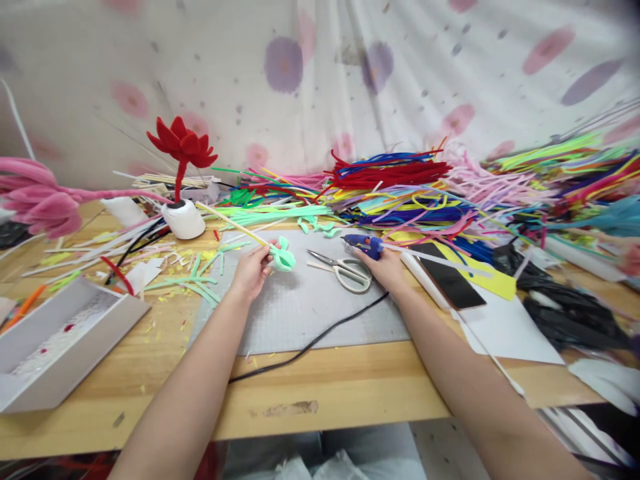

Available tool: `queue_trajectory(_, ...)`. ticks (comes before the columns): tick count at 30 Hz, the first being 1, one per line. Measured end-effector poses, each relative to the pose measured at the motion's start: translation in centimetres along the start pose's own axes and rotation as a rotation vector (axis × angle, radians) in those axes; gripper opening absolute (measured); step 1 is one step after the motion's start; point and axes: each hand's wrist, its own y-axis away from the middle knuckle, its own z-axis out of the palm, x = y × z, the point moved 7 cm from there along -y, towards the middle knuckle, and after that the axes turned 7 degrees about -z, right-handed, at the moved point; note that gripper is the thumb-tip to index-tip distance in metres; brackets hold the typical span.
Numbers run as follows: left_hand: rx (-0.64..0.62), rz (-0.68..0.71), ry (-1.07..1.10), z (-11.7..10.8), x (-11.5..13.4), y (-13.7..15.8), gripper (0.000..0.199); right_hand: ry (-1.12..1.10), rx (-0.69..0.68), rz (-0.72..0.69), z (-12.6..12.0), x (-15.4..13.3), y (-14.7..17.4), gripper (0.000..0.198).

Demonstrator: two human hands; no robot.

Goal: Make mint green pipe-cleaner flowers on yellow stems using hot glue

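Note:
My left hand [251,270] is closed on the stem of a mint-green pipe-cleaner flower [283,255]; its pale yellow stick [233,222] slants up to the left. In my right hand [385,267] is a blue glue gun [364,245], its nozzle facing left and a long clear glue stick [435,259] jutting out behind. Silver scissors [350,273] lie between my hands on the grey mat [310,320]. A few mint petals [320,225] rest at the mat's far edge.
A red flower [183,143] stands in a white pot [184,220], a pink one [43,200] leaning left. Heaped pipe cleaners [390,173] line the back. A white box [70,347] sits left; a phone [450,277] lies right. A black cord [320,337] crosses the mat. Another person's hand [631,253] shows far right.

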Motion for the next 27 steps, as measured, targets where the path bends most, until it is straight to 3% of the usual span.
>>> queue_trajectory(6, 0.011, 0.010, 0.006, 0.0, 0.1, 0.1, 0.017, 0.193, -0.006, 0.075, -0.4, 0.6, 0.0, 0.056)
queue_trajectory(9, 0.009, 0.009, 0.003, 0.1, 0.0, 0.2, 0.017, 0.256, -0.087, -0.003, -0.8, -0.2, 0.2, 0.053)
queue_trajectory(12, 0.021, 0.003, -0.009, 0.2, 0.0, 0.3, 0.016, 0.383, -0.104, -0.135, -2.8, -1.4, 1.2, 0.050)
queue_trajectory(15, -0.001, -0.006, -0.028, 0.6, -0.1, 0.5, 0.017, 0.501, -0.071, -0.133, -5.5, -2.5, 2.8, 0.039)
queue_trajectory(17, -0.040, -0.019, -0.055, 1.1, -0.3, 0.7, 0.018, 0.357, -0.229, -0.182, -4.8, -4.1, 3.8, 0.033)
queue_trajectory(20, -0.125, -0.060, -0.119, 2.1, -0.9, 1.1, 0.021, -0.118, -0.518, -0.276, -1.1, -8.1, 5.1, 0.029)
queue_trajectory(23, -0.189, -0.098, -0.178, 2.9, -1.5, 1.6, 0.024, -0.534, -0.645, -0.256, 3.1, -11.7, 5.2, 0.023)
queue_trajectory(27, -0.219, -0.106, -0.216, 3.2, -1.8, 1.8, 0.028, -0.740, -0.757, -0.174, 7.2, -13.9, 5.1, 0.026)
